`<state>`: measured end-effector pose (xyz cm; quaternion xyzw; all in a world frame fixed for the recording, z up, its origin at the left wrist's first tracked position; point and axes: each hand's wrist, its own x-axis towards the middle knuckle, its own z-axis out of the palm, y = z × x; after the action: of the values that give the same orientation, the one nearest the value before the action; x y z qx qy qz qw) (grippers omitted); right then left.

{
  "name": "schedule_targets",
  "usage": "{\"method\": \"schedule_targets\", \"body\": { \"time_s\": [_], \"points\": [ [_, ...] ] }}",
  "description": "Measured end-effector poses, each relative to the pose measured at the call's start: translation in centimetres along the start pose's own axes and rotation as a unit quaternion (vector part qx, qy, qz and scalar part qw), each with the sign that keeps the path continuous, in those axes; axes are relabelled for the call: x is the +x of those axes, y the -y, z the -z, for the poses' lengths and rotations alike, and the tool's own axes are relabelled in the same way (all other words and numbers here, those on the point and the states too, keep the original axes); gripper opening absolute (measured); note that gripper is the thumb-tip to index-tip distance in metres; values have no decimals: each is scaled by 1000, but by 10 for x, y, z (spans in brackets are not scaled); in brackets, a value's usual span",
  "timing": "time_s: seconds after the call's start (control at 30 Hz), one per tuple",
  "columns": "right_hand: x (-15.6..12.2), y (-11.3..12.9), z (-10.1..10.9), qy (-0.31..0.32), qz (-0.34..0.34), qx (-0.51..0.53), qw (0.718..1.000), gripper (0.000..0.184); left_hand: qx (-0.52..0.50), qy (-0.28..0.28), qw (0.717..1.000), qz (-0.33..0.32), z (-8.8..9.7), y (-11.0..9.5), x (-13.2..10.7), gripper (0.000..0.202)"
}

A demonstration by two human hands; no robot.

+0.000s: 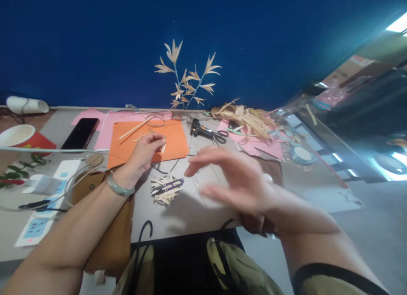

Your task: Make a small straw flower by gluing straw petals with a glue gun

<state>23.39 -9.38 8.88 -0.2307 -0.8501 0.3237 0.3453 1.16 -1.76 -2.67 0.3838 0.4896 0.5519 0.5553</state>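
My left hand [144,153], with a jade-coloured bangle at the wrist, is closed in a pinch over the orange sheet [173,132]. Between its fingertips shows a small pale husk piece [163,148]. Blurred by motion, my right hand [230,176] hovers above the table with thumb and fingers apart and nothing seen in them. Below and between the hands lies a little heap of cut pale husk strips [167,198], with dark purple-handled thread snips [168,187] resting on top. Beyond my right hand are a black glue gun [201,129] and black-handled scissors [220,136].
Upright at the back are stems with husk flowers [187,81] before a blue panel. Dry husks [251,119] are piled on pink paper [273,150]. A phone [81,134], a red paper cup [30,138] and a power strip [47,210] with loose cables occupy the left.
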Motion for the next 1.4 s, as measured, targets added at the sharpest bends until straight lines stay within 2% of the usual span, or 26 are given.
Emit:
{"method": "schedule_targets", "body": {
  "time_s": [0.07, 0.13, 0.2, 0.23, 0.37, 0.53, 0.67, 0.8, 0.9, 0.97, 1.0, 1.07, 1.13, 1.2, 1.27, 1.4],
  "points": [
    [7, -31, 2, 86, -39, -138, 986, 18, 1, 6, 1000, -5, 0, 0, 0, 22],
    [5, -63, -1, 209, -84, -279, 933, 11, 6, 15, 1000, -4, 0, 0, 1, 22],
    [-1, -88, -6, 288, -123, -343, 886, 11, 10, 20, 1000, 2, -1, 0, 1, 23],
    [-4, -96, -10, 302, -128, -351, 877, 11, 12, 21, 1000, 5, -1, 0, 1, 24],
    [-6, -110, -24, 309, -119, -366, 870, 17, 23, 23, 999, 11, -3, 2, 0, 25],
    [-2, -115, -38, 356, -103, -422, 827, 17, 31, 24, 999, 35, -6, 3, -3, 31],
    [-4, -121, -49, 362, -79, -460, 807, 20, 29, 30, 997, 65, -8, 3, -5, 36],
    [-5, -121, -54, 357, -83, -456, 811, 21, 31, 31, 996, 76, -9, 3, -5, 38],
    [-4, -119, -47, 357, -94, -438, 819, 17, 33, 33, 996, 71, -8, 3, -6, 38],
    [-3, -118, -38, 342, -102, -398, 845, 14, 37, 39, 997, 64, -8, 2, -6, 36],
    [-2, -118, -34, 321, -114, -348, 874, 12, 38, 42, 997, 59, -7, 2, -6, 35],
    [-1, -119, -25, 242, -153, -209, 935, 9, 38, 50, 997, 47, -7, 2, -6, 32],
    [2, -121, -20, 143, -205, -48, 967, 6, 45, 51, 998, 13, -8, 2, -6, 27],
    [8, -123, -19, 55, -254, 93, 961, 8, 57, 54, 996, -31, -9, 2, -5, 22],
    [14, -123, -21, -13, -287, 184, 940, 12, 56, 61, 995, -59, -9, 0, -6, 19],
    [25, -123, -29, -92, -319, 255, 908, 12, 15, 82, 995, -59, -10, -5, -9, 19]
  ]
}}
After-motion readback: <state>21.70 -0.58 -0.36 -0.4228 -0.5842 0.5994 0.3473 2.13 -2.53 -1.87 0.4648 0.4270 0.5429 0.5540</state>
